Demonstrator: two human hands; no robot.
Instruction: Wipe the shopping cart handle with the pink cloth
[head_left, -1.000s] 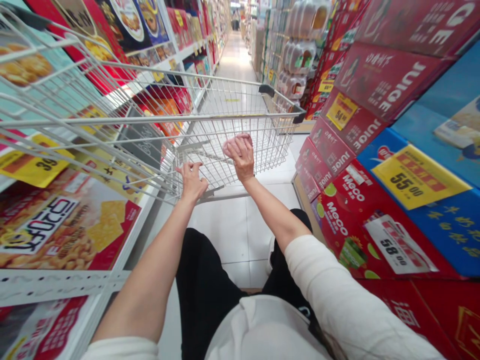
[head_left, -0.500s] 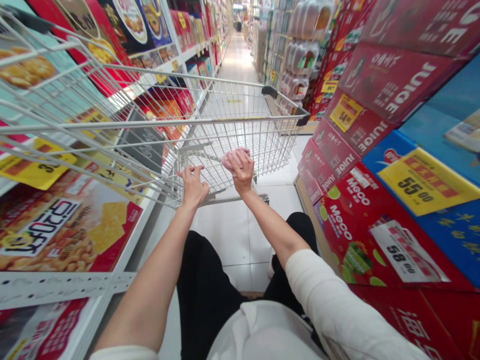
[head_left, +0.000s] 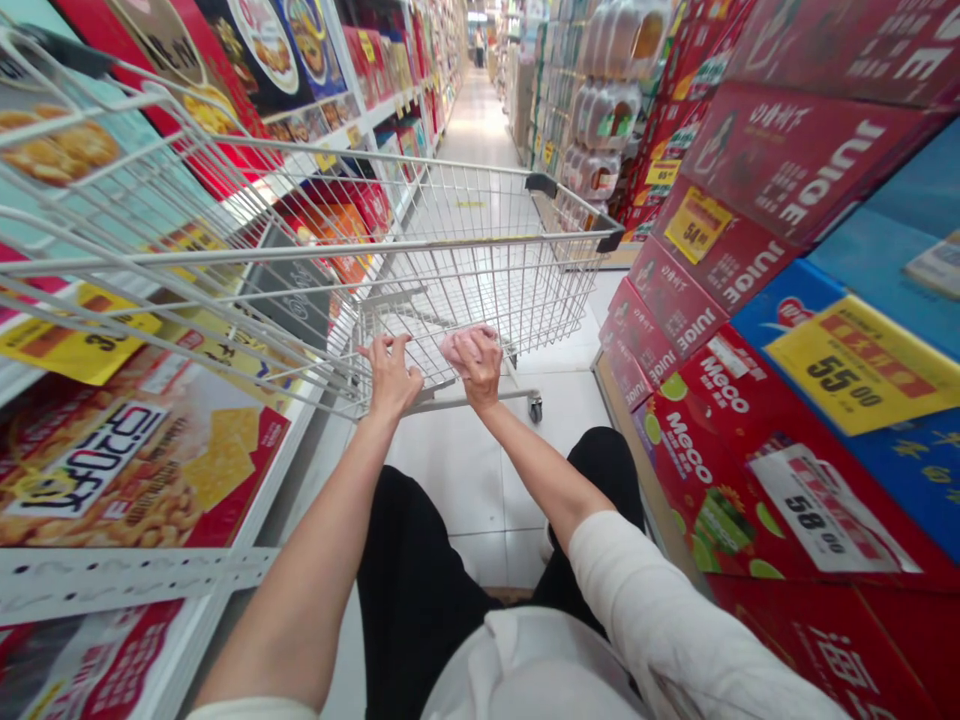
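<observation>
A wire shopping cart (head_left: 480, 250) stands tilted in the aisle in front of me, its basket open toward me. My left hand (head_left: 393, 375) grips the wire at the basket's lower near edge, fingers curled round it. My right hand (head_left: 475, 365) is closed on a crumpled pink cloth (head_left: 459, 346) and presses it against the wire mesh just right of the left hand. Both arms reach forward over my black trousers.
Shelves of boxed snacks with yellow price tags (head_left: 75, 345) line the left. Stacked red juice cartons (head_left: 750, 200) and blue boxes (head_left: 885, 330) crowd the right. The cart's wheel (head_left: 534, 406) rests on white floor tiles. The aisle runs on far ahead.
The right hand with the pink cloth has slid down and a little left along the mesh, closer to the left hand. The left hand keeps its grip; the cart's wheel has come into view.
</observation>
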